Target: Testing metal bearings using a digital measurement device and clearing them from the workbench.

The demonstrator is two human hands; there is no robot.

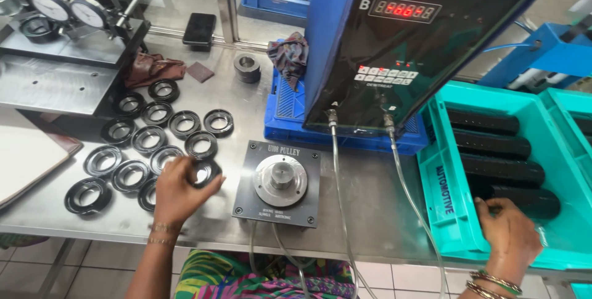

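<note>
Here, left hand (177,189) fingers (203,183) curl around a black ring (208,171).

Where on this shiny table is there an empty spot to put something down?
Bare steel shows between the square gauge block and the teal crate, crossed only by two thin hoses. Another patch lies between the grey metal ring and the black rings. It is crowded around those rings, where the left hand rests.

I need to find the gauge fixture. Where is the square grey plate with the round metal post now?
In the head view, the square grey plate lies on the steel table, centre front, just right of the left hand and the black rings.
</note>
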